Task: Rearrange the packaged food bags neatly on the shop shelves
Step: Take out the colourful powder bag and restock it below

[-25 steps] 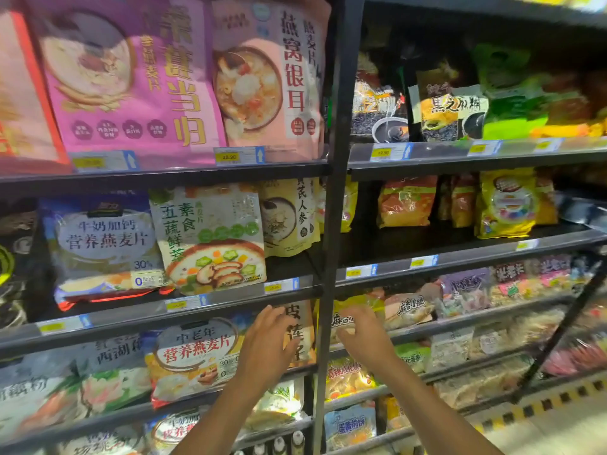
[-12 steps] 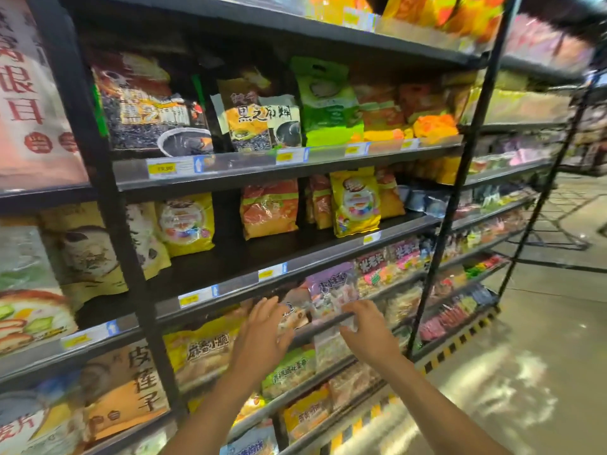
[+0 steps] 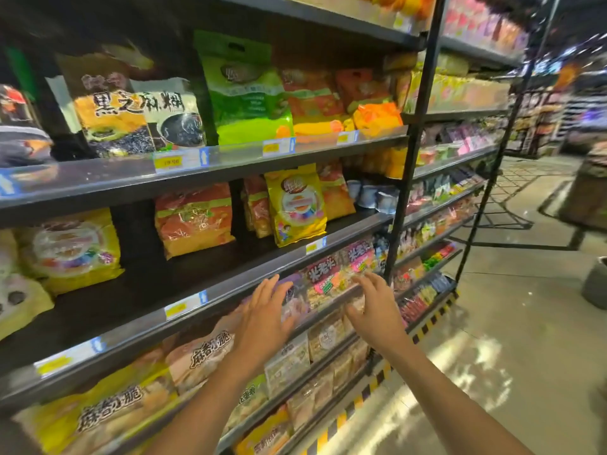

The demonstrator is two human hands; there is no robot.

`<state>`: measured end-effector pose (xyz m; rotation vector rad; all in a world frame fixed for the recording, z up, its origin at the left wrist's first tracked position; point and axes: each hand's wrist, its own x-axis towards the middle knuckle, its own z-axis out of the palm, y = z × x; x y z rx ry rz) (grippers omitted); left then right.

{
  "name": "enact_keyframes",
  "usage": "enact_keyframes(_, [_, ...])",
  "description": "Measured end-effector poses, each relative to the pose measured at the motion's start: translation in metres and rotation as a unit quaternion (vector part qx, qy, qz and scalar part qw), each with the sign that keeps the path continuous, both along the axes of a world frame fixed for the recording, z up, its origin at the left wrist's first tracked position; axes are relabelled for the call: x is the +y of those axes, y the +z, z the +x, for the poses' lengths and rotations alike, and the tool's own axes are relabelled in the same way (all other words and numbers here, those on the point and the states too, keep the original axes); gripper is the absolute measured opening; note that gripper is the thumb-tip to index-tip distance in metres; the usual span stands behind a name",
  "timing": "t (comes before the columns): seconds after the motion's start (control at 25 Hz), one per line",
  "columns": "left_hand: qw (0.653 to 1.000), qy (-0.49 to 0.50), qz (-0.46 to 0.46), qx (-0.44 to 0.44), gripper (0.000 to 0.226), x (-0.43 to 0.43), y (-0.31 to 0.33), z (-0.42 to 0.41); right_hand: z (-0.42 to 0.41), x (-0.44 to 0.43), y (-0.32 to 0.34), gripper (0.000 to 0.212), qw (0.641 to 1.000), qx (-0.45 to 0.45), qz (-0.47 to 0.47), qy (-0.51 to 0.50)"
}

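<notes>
Your left hand (image 3: 262, 318) and right hand (image 3: 377, 310), both spread and holding nothing, hid part of the purple snack bags (image 3: 323, 277) (labels blurred) beside the black shelf post (image 3: 402, 192).

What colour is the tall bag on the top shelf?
Bright green bag, seen in the head view.

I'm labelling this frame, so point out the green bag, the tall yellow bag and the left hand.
green bag (image 3: 244, 103), head view, front panel
yellow bag (image 3: 296, 205), head view, printed front
left hand (image 3: 262, 320), head view, back of hand
</notes>
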<state>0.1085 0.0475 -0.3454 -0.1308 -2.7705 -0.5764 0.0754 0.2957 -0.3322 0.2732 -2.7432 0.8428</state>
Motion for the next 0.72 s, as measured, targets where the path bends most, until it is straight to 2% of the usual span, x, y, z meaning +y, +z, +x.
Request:
enact_keyframes(0.16, [1.0,-0.007,0.011,-0.004,0.069,0.006,0.002,-0.082,-0.066,0.005,0.003,0.058,1.0,0.008,-0.015,-0.006])
enact_keyframes(0.32, [1.0,-0.006,0.019,-0.002,0.069,0.006,0.006,-0.147,-0.126,0.002,0.007,0.068,0.999,0.001,-0.034,-0.009])
enact_keyframes(0.52, [1.0,0.023,0.016,-0.008,0.073,-0.002,0.003,-0.198,-0.207,-0.005,0.006,0.079,0.999,-0.047,-0.014,0.011])
enact_keyframes(0.72, [0.997,0.071,0.005,-0.009,0.068,-0.005,-0.001,-0.236,-0.304,-0.015,0.024,0.074,0.989,-0.12,0.001,0.086])
